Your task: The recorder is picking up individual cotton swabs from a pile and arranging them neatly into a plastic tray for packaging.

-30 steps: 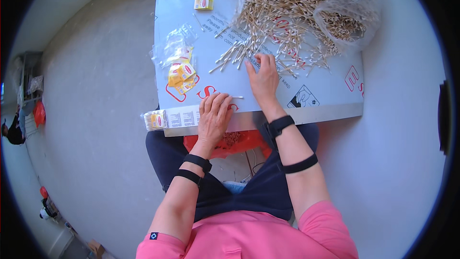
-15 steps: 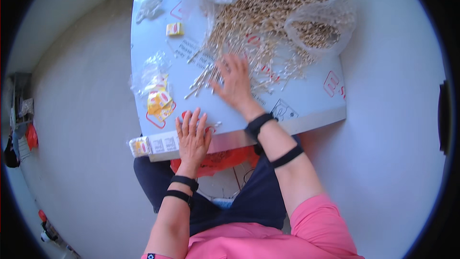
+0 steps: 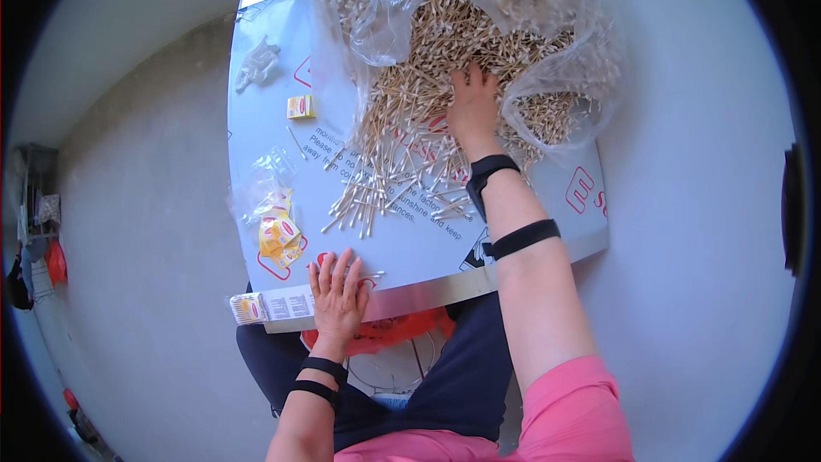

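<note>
Since half a second ago, the right hand (image 3: 473, 111) has gone from the near edge of the scattered swabs up into the main heap, while the left hand (image 3: 339, 299) stays at the front of the desk (image 3: 547, 205); in the head view, the step in hand looks like fetching from the heap of cotton swabs (image 3: 453, 51); the next move seems to call for a light pinch that separates a few thin sticks without dragging the rest. Right-hand fingers are somewhat spread, their tips among the swabs, and I cannot tell whether they pinch any; left-hand fingers lie extended and slightly apart, a single swab (image 3: 376, 275) just beside them, and whether the palm covers anything is hidden. A large clear bag (image 3: 385, 30) surrounds the heap, gaping and spilling loose swabs (image 3: 368, 205) toward the person; at the near left corner, a small clear pouch (image 3: 248, 308) appears packed with swabs and a yellow label; farther up sit yellow cards (image 3: 279, 235) against clear sleeves (image 3: 267, 180), then a small yellow box (image 3: 300, 107), its contents unseen; below the front edge hangs a red bag (image 3: 393, 331), contents unclear.
</note>
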Demonstrator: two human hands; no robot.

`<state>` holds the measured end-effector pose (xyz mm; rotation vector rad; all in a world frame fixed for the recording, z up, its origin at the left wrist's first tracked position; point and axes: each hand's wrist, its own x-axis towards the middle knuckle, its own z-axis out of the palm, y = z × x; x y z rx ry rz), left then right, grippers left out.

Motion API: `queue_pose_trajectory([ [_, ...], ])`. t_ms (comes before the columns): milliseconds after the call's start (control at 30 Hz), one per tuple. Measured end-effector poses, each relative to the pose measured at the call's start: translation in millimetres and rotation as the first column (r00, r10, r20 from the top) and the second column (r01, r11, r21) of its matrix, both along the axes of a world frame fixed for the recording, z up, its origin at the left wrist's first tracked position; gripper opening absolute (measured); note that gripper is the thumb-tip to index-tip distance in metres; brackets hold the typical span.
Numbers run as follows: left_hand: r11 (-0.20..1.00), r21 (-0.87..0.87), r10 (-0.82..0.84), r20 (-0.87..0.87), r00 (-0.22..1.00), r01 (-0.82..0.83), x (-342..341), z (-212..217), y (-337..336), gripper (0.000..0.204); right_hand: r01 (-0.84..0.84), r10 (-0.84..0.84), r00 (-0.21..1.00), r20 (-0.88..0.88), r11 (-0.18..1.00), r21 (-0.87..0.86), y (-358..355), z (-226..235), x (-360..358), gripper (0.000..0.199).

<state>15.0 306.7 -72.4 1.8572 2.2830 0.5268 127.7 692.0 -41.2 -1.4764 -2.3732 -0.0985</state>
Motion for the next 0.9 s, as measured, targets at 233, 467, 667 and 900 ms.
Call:
queue_pose_trajectory([
  [233,1.000,-0.004,0.018,-0.030,0.999,-0.018,-3,2,2,0.050,-0.267,0.293,0.930,-0.224,0.954,0.136,-85,-24,-50,0.028],
  [467,0.999,0.014,0.033,-0.011,0.999,-0.032,1,-1,1,0.051,-0.329,0.256,0.859,-0.443,0.940,-0.096,-159,-10,-51,0.055],
  [667,0.999,0.003,0.034,-0.005,0.999,-0.034,2,3,2,0.049,-0.391,0.372,0.897,-0.239,0.920,-0.032,-142,9,-15,0.058],
  [900,0.999,-0.002,0.048,-0.004,0.999,-0.048,-3,-1,-4,0.050,-0.322,0.355,0.934,0.046,0.890,-0.323,-121,11,19,0.059],
])
